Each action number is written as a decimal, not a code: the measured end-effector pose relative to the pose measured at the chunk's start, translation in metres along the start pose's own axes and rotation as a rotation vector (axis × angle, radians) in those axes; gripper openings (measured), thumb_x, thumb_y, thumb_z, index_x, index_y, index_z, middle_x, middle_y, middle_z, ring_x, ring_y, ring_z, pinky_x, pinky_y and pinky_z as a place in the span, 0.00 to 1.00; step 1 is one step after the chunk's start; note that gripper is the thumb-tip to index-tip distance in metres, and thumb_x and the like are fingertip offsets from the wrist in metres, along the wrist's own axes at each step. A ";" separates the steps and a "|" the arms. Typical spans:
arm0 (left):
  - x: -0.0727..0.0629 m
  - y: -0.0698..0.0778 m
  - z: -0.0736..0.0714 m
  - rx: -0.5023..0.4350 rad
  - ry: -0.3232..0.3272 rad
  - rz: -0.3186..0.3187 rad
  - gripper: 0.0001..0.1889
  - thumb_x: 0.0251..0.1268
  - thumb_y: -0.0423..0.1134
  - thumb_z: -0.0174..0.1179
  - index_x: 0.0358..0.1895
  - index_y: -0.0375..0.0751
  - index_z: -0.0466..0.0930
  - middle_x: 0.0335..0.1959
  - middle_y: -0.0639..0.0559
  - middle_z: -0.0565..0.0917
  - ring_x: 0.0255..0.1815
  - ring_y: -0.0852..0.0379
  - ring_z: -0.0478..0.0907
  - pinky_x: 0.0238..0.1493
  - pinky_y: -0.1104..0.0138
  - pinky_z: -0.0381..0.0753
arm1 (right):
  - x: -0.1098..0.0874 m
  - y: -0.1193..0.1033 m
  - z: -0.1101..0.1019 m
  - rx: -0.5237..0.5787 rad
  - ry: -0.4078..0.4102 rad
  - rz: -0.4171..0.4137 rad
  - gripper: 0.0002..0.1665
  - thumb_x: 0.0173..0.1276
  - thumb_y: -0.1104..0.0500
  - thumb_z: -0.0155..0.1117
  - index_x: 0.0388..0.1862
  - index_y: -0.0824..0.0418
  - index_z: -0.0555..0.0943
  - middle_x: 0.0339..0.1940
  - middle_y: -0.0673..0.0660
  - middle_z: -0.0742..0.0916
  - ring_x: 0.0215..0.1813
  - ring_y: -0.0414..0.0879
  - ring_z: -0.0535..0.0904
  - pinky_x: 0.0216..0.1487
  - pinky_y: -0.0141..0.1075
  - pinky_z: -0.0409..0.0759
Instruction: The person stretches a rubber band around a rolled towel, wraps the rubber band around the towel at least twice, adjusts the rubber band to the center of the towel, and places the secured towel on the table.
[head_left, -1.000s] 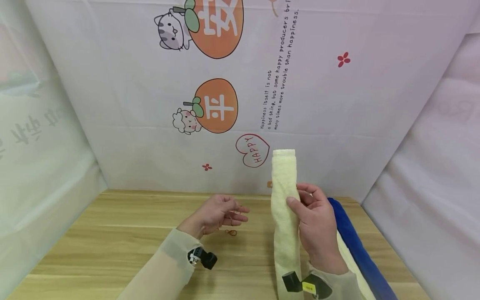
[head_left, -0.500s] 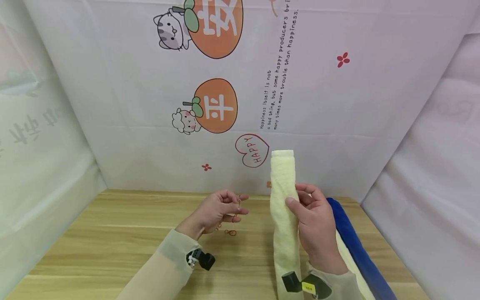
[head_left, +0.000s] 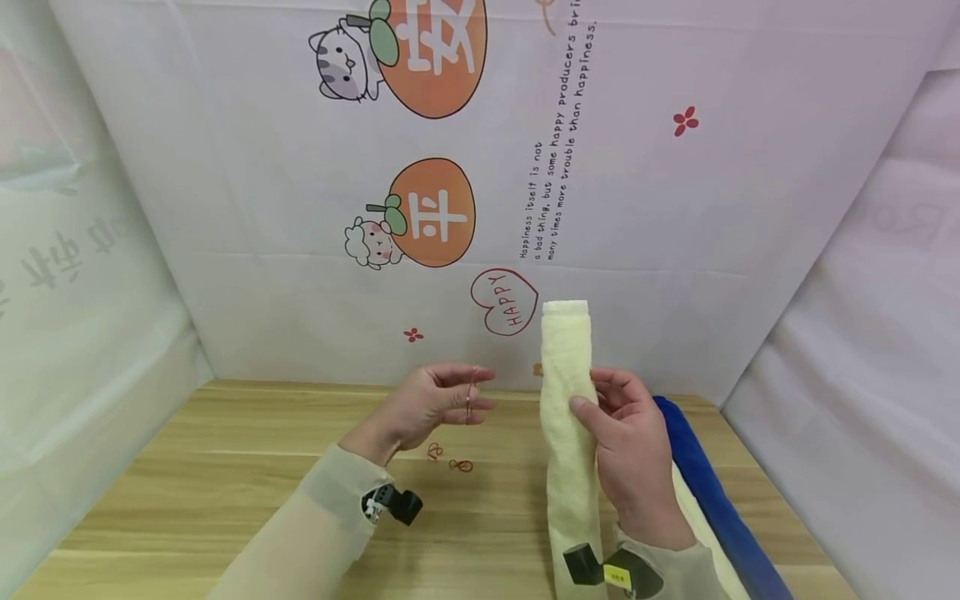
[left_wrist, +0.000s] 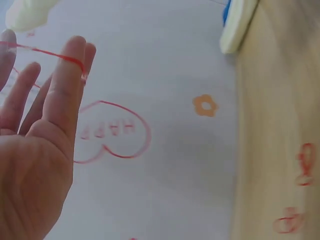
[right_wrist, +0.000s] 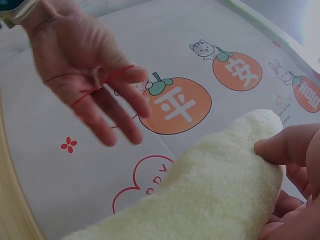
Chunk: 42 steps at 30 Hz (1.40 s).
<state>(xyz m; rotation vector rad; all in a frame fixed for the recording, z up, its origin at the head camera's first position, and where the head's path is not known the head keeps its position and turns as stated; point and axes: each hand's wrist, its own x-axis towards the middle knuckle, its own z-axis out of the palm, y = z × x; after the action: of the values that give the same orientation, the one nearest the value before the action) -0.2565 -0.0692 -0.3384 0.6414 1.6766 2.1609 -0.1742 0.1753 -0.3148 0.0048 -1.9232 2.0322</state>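
Yellow cloth roll is leaning upward in front of the person, its far end rising past the back edge of the counter and showing against the printed white backdrop. Its lower end is running out of the head view, so whether that end is resting on the counter, I cannot tell for certain. The right-hand grip is clamping the roll: the thumb is pressing its front face and the other fingers are curling behind its right side.

The left-hand grip is hovering to the left of the roll, well apart from it, near the back edge of the counter. Its fingers are spreading apart, with a thin red band stretching across them and the thumb.

Two loose red loops are lying on the counter below the left-hand grip, short of the back edge: a left loop and a right loop, just beside each other. A blue roll is lying along the counter's right edge, its far end sitting near the back right corner. Just inside it, another pale roll is lying, partly hiding behind the right-hand grip and sleeve.
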 end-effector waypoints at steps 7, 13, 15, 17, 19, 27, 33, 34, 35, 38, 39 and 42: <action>0.011 0.049 0.009 0.095 0.003 0.067 0.26 0.68 0.24 0.60 0.69 0.31 0.71 0.66 0.41 0.75 0.55 0.40 0.80 0.51 0.51 0.81 | -0.002 0.000 0.003 -0.035 0.006 -0.028 0.21 0.66 0.71 0.68 0.56 0.63 0.75 0.52 0.57 0.85 0.45 0.51 0.80 0.40 0.36 0.84; 0.022 0.081 0.022 0.201 -0.082 0.057 0.29 0.63 0.21 0.63 0.68 0.30 0.71 0.65 0.42 0.76 0.56 0.41 0.80 0.50 0.53 0.82 | -0.004 0.002 0.005 -0.063 -0.021 -0.040 0.19 0.65 0.71 0.68 0.54 0.63 0.77 0.49 0.56 0.86 0.43 0.50 0.81 0.39 0.37 0.84; 0.024 0.089 0.026 0.245 -0.102 0.060 0.29 0.62 0.22 0.65 0.68 0.32 0.72 0.65 0.44 0.76 0.56 0.40 0.80 0.49 0.54 0.82 | -0.004 0.002 0.005 -0.101 -0.037 -0.047 0.19 0.65 0.70 0.68 0.53 0.62 0.77 0.49 0.56 0.86 0.43 0.50 0.81 0.39 0.37 0.84; 0.025 0.095 0.029 0.287 -0.115 0.063 0.30 0.60 0.24 0.67 0.68 0.34 0.73 0.65 0.46 0.76 0.55 0.39 0.81 0.48 0.54 0.83 | -0.005 0.003 0.006 -0.143 -0.053 -0.062 0.18 0.66 0.69 0.69 0.53 0.61 0.78 0.48 0.57 0.86 0.43 0.50 0.82 0.39 0.37 0.84; 0.027 0.100 0.031 0.333 -0.125 0.059 0.32 0.58 0.26 0.70 0.68 0.37 0.73 0.65 0.48 0.77 0.53 0.41 0.82 0.47 0.54 0.83 | -0.006 0.003 0.006 -0.172 -0.072 -0.078 0.17 0.66 0.68 0.69 0.53 0.61 0.78 0.47 0.58 0.86 0.43 0.50 0.82 0.39 0.37 0.84; 0.028 0.111 0.036 0.542 -0.183 0.031 0.34 0.53 0.33 0.76 0.67 0.43 0.77 0.62 0.59 0.79 0.41 0.49 0.84 0.45 0.57 0.84 | -0.009 0.003 0.009 -0.245 -0.167 -0.142 0.14 0.67 0.68 0.68 0.49 0.60 0.80 0.41 0.62 0.85 0.38 0.51 0.83 0.35 0.38 0.84; 0.028 0.116 0.040 0.769 -0.250 0.032 0.32 0.54 0.38 0.76 0.65 0.50 0.79 0.60 0.62 0.80 0.43 0.54 0.83 0.42 0.61 0.84 | -0.012 0.004 0.010 -0.287 -0.237 -0.193 0.13 0.67 0.69 0.68 0.48 0.59 0.80 0.37 0.60 0.86 0.35 0.49 0.82 0.33 0.37 0.82; 0.028 0.117 0.041 0.820 -0.258 0.037 0.31 0.54 0.40 0.76 0.64 0.52 0.79 0.58 0.63 0.80 0.44 0.56 0.82 0.42 0.61 0.84 | -0.012 0.004 0.010 -0.293 -0.240 -0.199 0.13 0.67 0.69 0.68 0.48 0.59 0.81 0.37 0.59 0.86 0.35 0.48 0.82 0.32 0.37 0.82; 0.028 0.117 0.042 0.861 -0.264 0.037 0.31 0.54 0.40 0.76 0.64 0.54 0.80 0.57 0.63 0.81 0.44 0.57 0.81 0.42 0.62 0.84 | -0.013 0.004 0.010 -0.296 -0.242 -0.205 0.13 0.67 0.69 0.67 0.48 0.59 0.81 0.37 0.59 0.86 0.35 0.48 0.82 0.32 0.36 0.82; 0.028 0.119 0.046 0.952 -0.260 0.035 0.29 0.53 0.43 0.77 0.62 0.57 0.81 0.54 0.62 0.82 0.46 0.58 0.79 0.43 0.63 0.82 | -0.013 0.003 0.010 -0.322 -0.235 -0.229 0.13 0.67 0.69 0.67 0.48 0.59 0.81 0.36 0.58 0.86 0.34 0.47 0.81 0.32 0.36 0.82; 0.028 0.119 0.048 0.978 -0.255 0.035 0.29 0.53 0.43 0.77 0.61 0.58 0.82 0.54 0.62 0.82 0.48 0.58 0.78 0.43 0.63 0.81 | -0.013 0.003 0.010 -0.327 -0.231 -0.236 0.13 0.67 0.70 0.67 0.48 0.59 0.81 0.36 0.58 0.86 0.34 0.47 0.81 0.31 0.36 0.81; 0.029 0.119 0.051 1.010 -0.238 0.036 0.29 0.53 0.42 0.77 0.61 0.58 0.82 0.55 0.61 0.81 0.48 0.58 0.76 0.44 0.64 0.79 | -0.013 0.002 0.010 -0.338 -0.226 -0.257 0.13 0.68 0.70 0.67 0.48 0.59 0.81 0.37 0.58 0.86 0.33 0.47 0.80 0.31 0.35 0.81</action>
<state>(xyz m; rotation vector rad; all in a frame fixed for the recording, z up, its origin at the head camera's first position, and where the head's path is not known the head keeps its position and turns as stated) -0.2515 -0.0425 -0.2086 1.1067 2.5427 1.0464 -0.1650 0.1624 -0.3188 0.3935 -2.2489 1.5808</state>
